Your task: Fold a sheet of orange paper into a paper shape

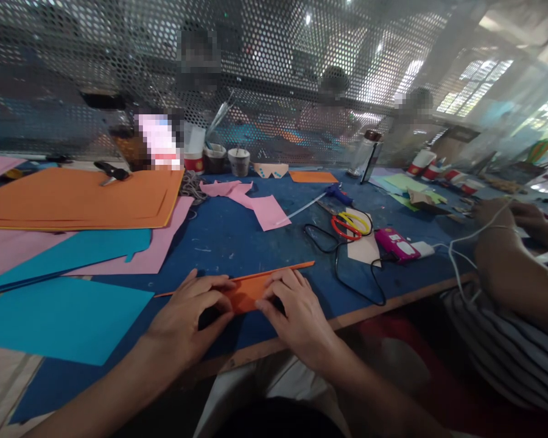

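The left hand (196, 310) is half curled, with the tips of its thumb and bent fingers set on the left part of the orange strip (246, 295). The right hand (296, 304) is bent much the same way, its thumb at the near side and its fingers laid over the right part. Both hands grasp the strip, leaving its middle bare between them. It lies on the blue table (219, 243), close to the near edge; its narrow far edge sticks out past both hands.

The hands cover both ends of the strip's wide part, so how firmly they pinch it cannot be told. Left of the strip, a blue sheet (68, 316) runs out of view. Beyond it to the left is an orange stack (73, 201), also cut off. Right of the strip, a co-worker's arm (506, 261) is only partly in view, and what that person works on is hard to make out. Past the strip, near the mesh (256, 55), a bright patch (159, 140) is pixelated.

The cup (194, 161) beyond the strip has a red band with a yellowish mark, too small to read. The magenta box (396, 244) to the strip's right bears a white patch; any lettering is illegible.
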A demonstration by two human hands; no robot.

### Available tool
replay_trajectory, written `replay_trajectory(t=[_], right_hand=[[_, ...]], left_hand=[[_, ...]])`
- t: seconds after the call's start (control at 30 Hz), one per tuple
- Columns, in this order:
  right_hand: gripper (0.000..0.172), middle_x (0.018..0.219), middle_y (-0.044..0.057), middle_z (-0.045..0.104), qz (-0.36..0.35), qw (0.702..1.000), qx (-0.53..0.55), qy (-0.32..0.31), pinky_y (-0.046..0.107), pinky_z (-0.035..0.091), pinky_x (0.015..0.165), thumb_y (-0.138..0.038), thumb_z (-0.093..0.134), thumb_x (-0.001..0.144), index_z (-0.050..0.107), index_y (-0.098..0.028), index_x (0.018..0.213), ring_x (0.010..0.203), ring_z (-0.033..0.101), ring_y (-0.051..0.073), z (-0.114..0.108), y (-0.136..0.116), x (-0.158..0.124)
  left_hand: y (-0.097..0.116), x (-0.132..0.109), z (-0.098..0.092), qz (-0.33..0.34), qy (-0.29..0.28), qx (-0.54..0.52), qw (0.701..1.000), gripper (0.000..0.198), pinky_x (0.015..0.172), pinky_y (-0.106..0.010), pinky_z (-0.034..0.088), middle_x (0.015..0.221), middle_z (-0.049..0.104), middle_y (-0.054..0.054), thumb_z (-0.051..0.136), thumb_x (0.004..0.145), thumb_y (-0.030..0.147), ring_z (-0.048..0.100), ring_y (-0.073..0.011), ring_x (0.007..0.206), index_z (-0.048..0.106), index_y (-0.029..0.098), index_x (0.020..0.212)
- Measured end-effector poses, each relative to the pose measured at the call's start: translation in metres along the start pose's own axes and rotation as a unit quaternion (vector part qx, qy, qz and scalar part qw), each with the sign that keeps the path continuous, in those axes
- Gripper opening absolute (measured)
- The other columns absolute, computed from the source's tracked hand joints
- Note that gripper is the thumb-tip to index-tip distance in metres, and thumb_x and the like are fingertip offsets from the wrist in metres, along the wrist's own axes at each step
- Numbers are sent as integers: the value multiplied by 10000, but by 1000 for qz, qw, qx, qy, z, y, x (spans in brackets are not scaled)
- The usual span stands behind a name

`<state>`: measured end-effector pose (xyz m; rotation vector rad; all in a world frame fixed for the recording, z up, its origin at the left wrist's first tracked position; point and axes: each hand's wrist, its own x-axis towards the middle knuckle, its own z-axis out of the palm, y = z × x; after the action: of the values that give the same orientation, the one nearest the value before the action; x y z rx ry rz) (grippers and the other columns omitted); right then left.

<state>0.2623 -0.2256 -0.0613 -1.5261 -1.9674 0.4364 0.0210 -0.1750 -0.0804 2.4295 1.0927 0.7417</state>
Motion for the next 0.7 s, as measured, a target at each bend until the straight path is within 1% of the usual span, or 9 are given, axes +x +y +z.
replay_trajectory(t=[0.27,0.4,0.53,0.7], right_hand=[[110,1085,28,669,-7,1000,27,9,403,474,964,-240,698,1000,650,-225,903,1054,608,216,1,4,0],[121,1093,35,673,-2,1000,14,13,403,466,962,-211,701,990,641,-216,885,1076,610,225,3,3,0],[148,1073,36,677,13,1000,-3,11,407,456,933,-199,707,980,626,-208,856,1059,611,229,3,-1,1],[202,1042,26,682,17,1000,-15,16,409,448,922,-190,707,964,583,-212,806,1045,617,226,3,-4,3]], left_hand=[[1,-1,-1,5,7,-2,1000,194,1203,-793,286,1227,766,-63,626,984,400,719,-321,1185,711,271,866],[2,-1,0,5,14,-5,1000,220,1210,-790,276,1225,767,-68,626,987,425,707,-328,1206,707,266,858],[3,0,1,-2,11,-1,1000,208,1211,-781,283,1209,774,-67,604,986,381,700,-314,1213,686,262,837],[6,3,2,-7,19,10,1000,190,1189,-790,304,1188,773,-86,591,953,346,710,-314,1173,660,252,803]])
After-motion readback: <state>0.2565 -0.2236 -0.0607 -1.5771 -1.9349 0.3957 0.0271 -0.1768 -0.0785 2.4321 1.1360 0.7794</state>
